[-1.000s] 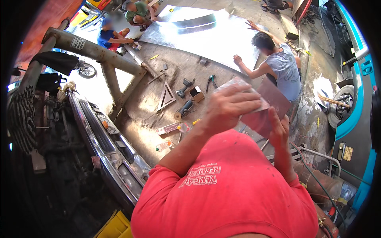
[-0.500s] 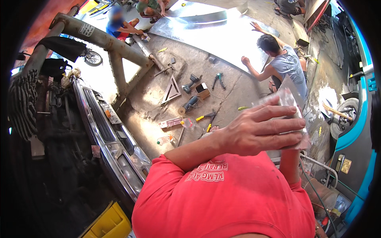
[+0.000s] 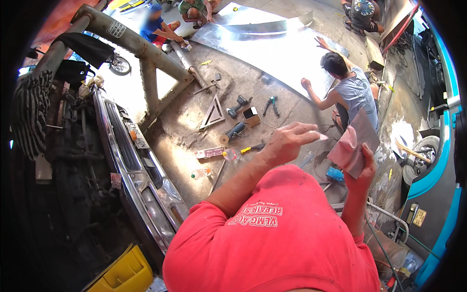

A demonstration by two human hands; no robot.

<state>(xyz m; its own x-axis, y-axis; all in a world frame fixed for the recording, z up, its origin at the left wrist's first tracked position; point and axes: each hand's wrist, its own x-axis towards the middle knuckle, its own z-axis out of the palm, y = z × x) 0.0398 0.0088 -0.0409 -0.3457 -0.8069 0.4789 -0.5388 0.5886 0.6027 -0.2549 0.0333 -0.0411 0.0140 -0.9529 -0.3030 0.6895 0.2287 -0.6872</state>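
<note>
Rough, stained concrete floor [image 3: 177, 127] spreads across the middle of the view, washed by glaring daylight at upper left behind a rusty tubular structure [image 3: 131, 42], with a chrome-fronted vehicle [image 3: 140, 171] at left and a teal-and-grey vehicle [image 3: 433, 194] curving down the right.

Flat piece [image 3: 348, 145] in right hand [image 3: 361, 173], grille [image 3: 139, 176] at left, vehicle [image 3: 433, 194] at right, sheet [image 3: 287, 52] on floor [image 3: 292, 111] ahead

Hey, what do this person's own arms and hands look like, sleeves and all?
The left hand and right hand are ungloved. Both forearms are bare below the short sleeves of a red shirt with pale lettering.
</note>
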